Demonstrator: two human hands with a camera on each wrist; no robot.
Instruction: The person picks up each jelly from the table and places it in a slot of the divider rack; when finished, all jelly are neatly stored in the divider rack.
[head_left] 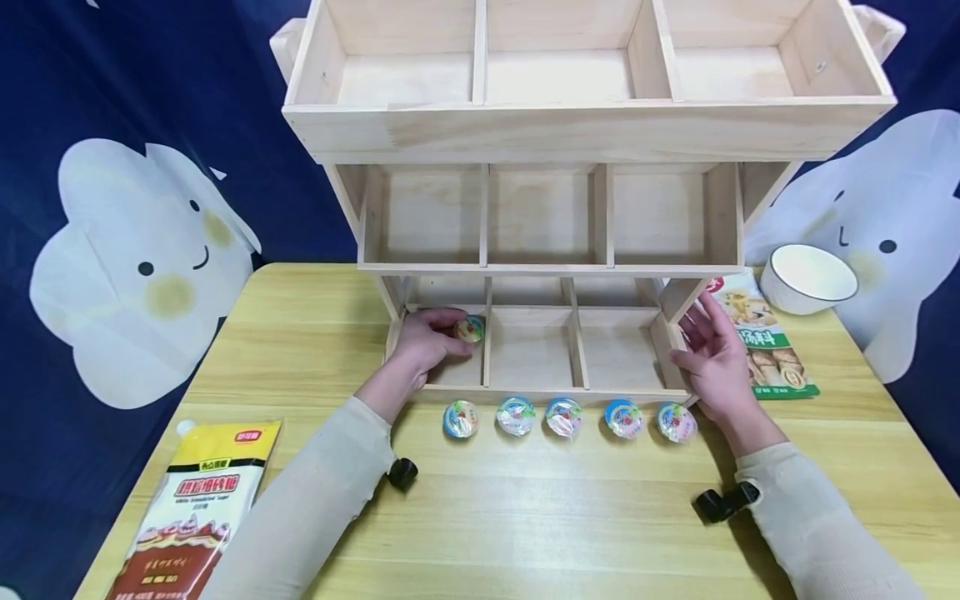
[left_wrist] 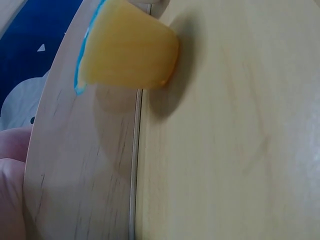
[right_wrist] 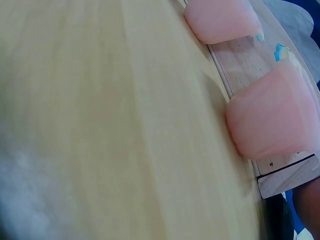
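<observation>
My left hand [head_left: 429, 342] reaches into the bottom-left compartment of the wooden shelf [head_left: 551, 396] and pinches a jelly cup [head_left: 470, 328] with a foil lid between thumb and fingers. In the left wrist view, part of that hand [left_wrist: 11, 192] shows behind the shelf's front board. An orange jelly cup [left_wrist: 132, 47] stands on the table before the board. My right hand [head_left: 716, 362] rests at the right end of the bottom tier, its thumb against the side panel and fingers loosely bent. Pink jelly cups [right_wrist: 275, 112] stand close by it.
Several jelly cups [head_left: 563, 417] line the table along the shelf's front. A sugar bag [head_left: 198, 500] lies at the left. Beyond my right hand are a green-and-white food packet [head_left: 776, 358] and a white bowl [head_left: 806, 287]. The middle tier [head_left: 551, 269] overhangs the bottom compartments.
</observation>
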